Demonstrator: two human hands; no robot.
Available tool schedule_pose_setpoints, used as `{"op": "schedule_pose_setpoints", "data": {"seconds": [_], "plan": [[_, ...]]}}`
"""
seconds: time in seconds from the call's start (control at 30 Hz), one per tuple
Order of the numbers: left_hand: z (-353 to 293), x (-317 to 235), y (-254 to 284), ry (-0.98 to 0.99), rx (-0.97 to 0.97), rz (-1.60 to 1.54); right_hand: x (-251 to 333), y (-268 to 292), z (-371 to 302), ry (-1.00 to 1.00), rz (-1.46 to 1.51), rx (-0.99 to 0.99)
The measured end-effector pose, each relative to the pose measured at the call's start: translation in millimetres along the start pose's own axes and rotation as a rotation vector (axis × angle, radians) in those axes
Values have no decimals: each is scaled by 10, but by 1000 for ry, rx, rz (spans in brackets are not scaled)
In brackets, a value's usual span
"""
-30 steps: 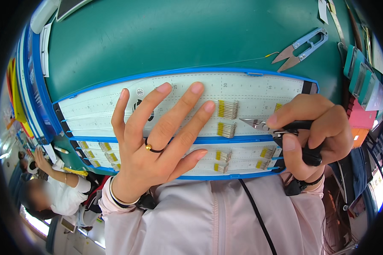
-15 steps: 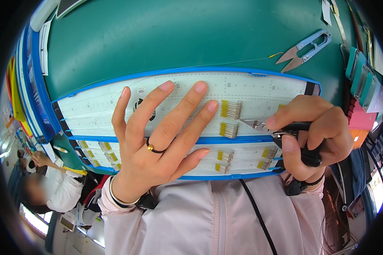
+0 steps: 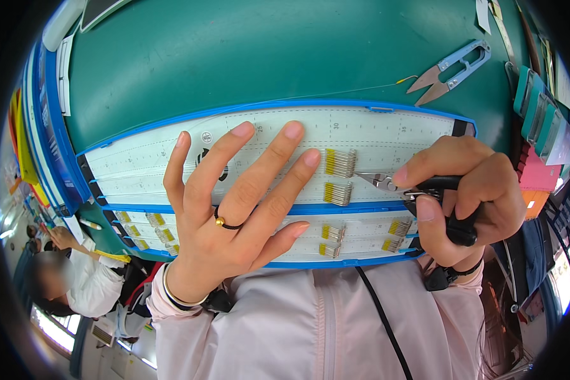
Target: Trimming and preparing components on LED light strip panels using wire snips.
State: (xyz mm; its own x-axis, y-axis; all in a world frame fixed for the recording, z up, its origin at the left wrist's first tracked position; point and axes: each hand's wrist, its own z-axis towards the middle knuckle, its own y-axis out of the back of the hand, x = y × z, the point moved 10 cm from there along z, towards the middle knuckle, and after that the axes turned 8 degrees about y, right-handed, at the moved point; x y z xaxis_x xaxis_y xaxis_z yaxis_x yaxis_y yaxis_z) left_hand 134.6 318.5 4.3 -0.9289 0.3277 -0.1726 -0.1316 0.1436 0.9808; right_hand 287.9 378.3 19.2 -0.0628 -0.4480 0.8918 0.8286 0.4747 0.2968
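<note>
A long white case (image 3: 361, 130) with blue edges and ruler marks lies in front of me. My left hand (image 3: 244, 196) is spread palm down over it, fingers apart, holding nothing. Its index fingertip is just left of two rows of thin metal pieces with yellow ends (image 3: 340, 163), which look like fish hooks. My right hand (image 3: 472, 196) is closed around needle-nose pliers (image 3: 379, 181) with black handles. The pliers' tip points left, by the lower right of the upper row. Whether the jaws grip anything is too small to tell.
Blue-handled thread snips (image 3: 453, 71) lie on the green tabletop (image 3: 253, 50) beyond the case. A thin clear line with a yellow end (image 3: 406, 80) runs along the case's far edge. Blue folders (image 3: 47, 120) stand at left, a pink box (image 3: 538, 172) at right. Another person sits at lower left.
The pliers' tip has shifted very slightly left and up toward the upper row. Both hands otherwise keep nearly the same pose; the whole view has drifted a little.
</note>
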Motion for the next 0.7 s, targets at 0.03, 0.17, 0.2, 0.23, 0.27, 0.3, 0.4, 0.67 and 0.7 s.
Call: {"op": "schedule_pose_setpoints", "data": {"seconds": [0.03, 0.17, 0.2, 0.23, 0.27, 0.3, 0.4, 0.67, 0.7], "plan": [[-2, 1, -4, 0, 0, 1, -5, 3, 3, 6, 9, -10], [1, 3, 7, -3, -1, 6, -5, 17, -6, -19, -11, 0], [0, 2, 8, -4, -3, 6, 0, 19, -9, -19, -11, -1], [1, 1, 8, -4, -3, 7, 2, 20, -11, -20, -17, 1], [2, 0, 9, -4, -5, 5, 3, 20, -12, -22, -23, 3], [2, 0, 5, -4, -7, 2, -1, 15, -11, -23, -24, 3], [0, 2, 0, -3, -2, 7, -10, 26, 1, -4, -16, -22], [3, -1, 1, -4, -6, 5, 3, 27, 8, 14, -31, -33], [4, -1, 4, -4, -8, 6, 8, 27, 10, 14, -31, -33]]}}
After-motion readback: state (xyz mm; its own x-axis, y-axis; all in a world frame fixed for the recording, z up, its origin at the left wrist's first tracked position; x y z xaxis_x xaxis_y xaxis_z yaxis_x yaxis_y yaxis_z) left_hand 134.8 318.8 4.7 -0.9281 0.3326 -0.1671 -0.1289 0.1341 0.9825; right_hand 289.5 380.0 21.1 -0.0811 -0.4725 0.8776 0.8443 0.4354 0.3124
